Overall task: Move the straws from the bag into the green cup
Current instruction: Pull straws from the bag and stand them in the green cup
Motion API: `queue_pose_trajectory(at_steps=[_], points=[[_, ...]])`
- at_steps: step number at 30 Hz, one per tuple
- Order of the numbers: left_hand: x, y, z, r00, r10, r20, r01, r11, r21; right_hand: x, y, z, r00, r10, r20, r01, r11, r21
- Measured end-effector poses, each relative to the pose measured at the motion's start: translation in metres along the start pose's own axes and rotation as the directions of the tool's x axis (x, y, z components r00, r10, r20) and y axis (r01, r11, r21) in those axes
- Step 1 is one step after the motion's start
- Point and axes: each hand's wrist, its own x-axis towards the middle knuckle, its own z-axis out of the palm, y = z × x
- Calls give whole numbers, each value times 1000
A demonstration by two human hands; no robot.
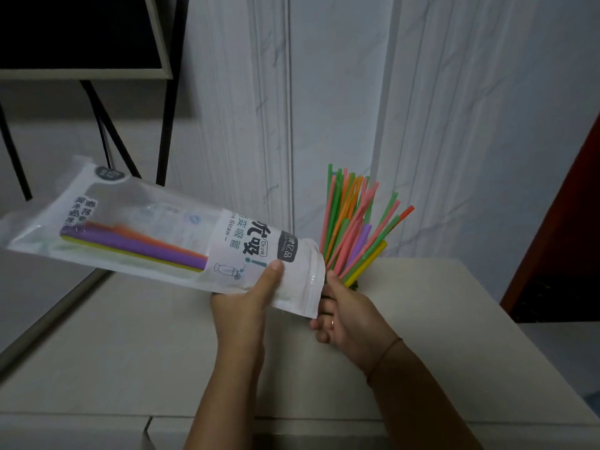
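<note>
My left hand (250, 297) holds a white and clear straw bag (156, 232) near its open end, tilted with the sealed end up to the left. A few purple, orange and yellow straws (139, 246) lie inside it. A fan of several coloured straws (352, 222) stands up from the green cup (355, 285), of which only a dark green sliver shows. My right hand (352, 316) is curled around the cup just below the straws, right at the bag's mouth, and the bag's edge covers part of its fingers.
Everything happens over a pale tabletop (438, 319) set against a white marbled wall. A dark framed panel on black metal legs (107, 131) stands at the back left. A dark red door edge (558, 238) is at the right.
</note>
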Motion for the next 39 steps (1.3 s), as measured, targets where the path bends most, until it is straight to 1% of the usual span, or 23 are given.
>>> queue_pose_trajectory(at_steps=[3,7,10,14,18,21,23,26,28,30,33,36,39], points=[[2,1,-1,999,26,42,-27,999,26,3,1,3,999,-7,-32,7,1000,1],[2,2,-2,990,40,133,-49,997,65,5,4,5,997,-52,-65,52,999,6],[1,3,-2,982,43,181,-59,995,83,5,3,5,996,-40,-85,41,999,11],[3,3,-4,983,44,178,-64,993,104,6,2,4,995,-7,-95,8,1000,10],[5,3,-7,987,19,162,-36,994,99,7,3,0,999,14,-52,-13,1000,26],[5,4,-7,987,0,158,-14,996,85,6,2,0,999,-40,-13,40,998,55],[5,5,-7,991,-18,131,9,998,68,4,2,0,995,-96,7,95,992,87],[7,4,-10,995,-41,92,37,998,44,3,0,-3,986,-164,-22,166,978,126],[8,3,-13,993,-104,60,105,995,-3,3,-3,-6,976,-207,-74,214,970,116],[11,1,-16,979,-201,23,202,975,-98,3,-6,-12,959,-263,-109,275,955,114],[15,-1,-21,934,-356,-14,341,905,-256,3,-11,-25,928,-341,-154,353,933,64],[18,-2,-24,890,-453,-52,391,817,-423,3,-15,-35,906,-382,-181,392,920,17],[19,-5,-24,863,-501,-72,409,774,-484,3,-17,-35,902,-401,-161,417,904,88]])
